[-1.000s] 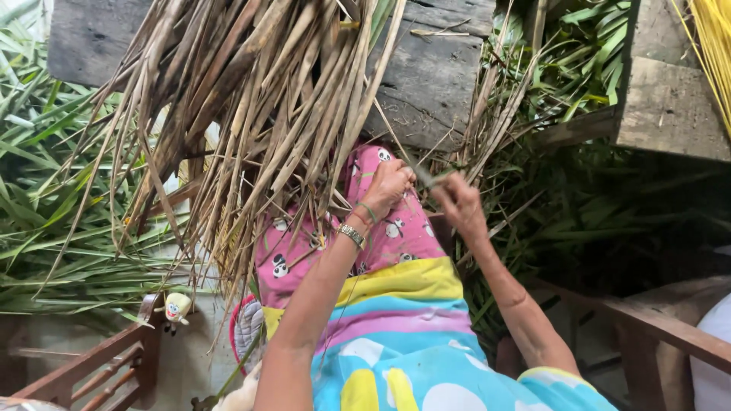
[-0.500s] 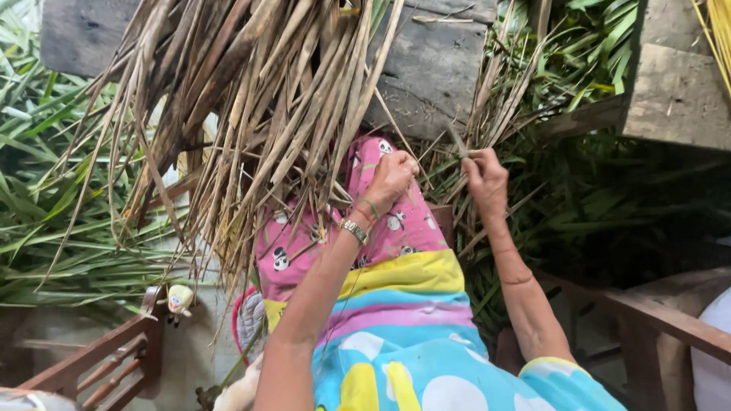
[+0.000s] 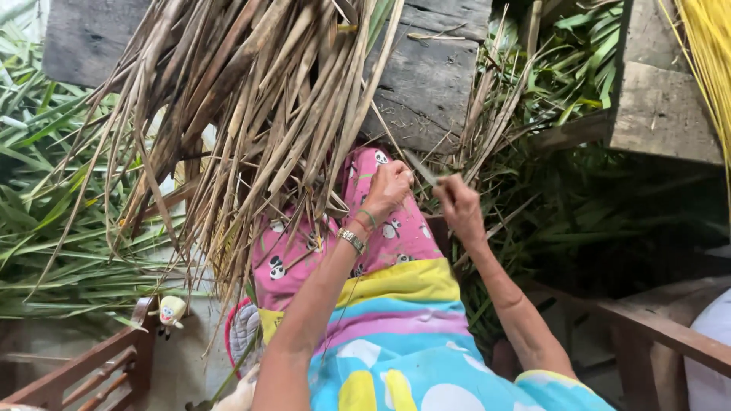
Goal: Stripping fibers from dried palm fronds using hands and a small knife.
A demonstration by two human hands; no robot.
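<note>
1. Two hands met over the lap, and between them ran one thin dry leaf strip (image 3: 423, 175), slanting up from the right hand toward the wooden plank (image 3: 426, 76).
2. Left hand (image 3: 388, 186) was curled shut in a fist around the base of the dry leaf bundle (image 3: 259, 114) and the strip's near end; a wristwatch (image 3: 351, 240) sat on that wrist.
3. Right hand (image 3: 457, 202) had fingers pinched closed on the strip, thumb side up.
4. Judged risk: the brittle strip could snap if pulled hard, or its edge could cut a finger.
5. Judged risk: the heavy bundle, hanging over the pink patterned cloth (image 3: 381, 236), could slide off the knee if the left grip loosened.
6. Green leaves (image 3: 61, 190) lay around, so a dropped strip could be lost among them.
</note>
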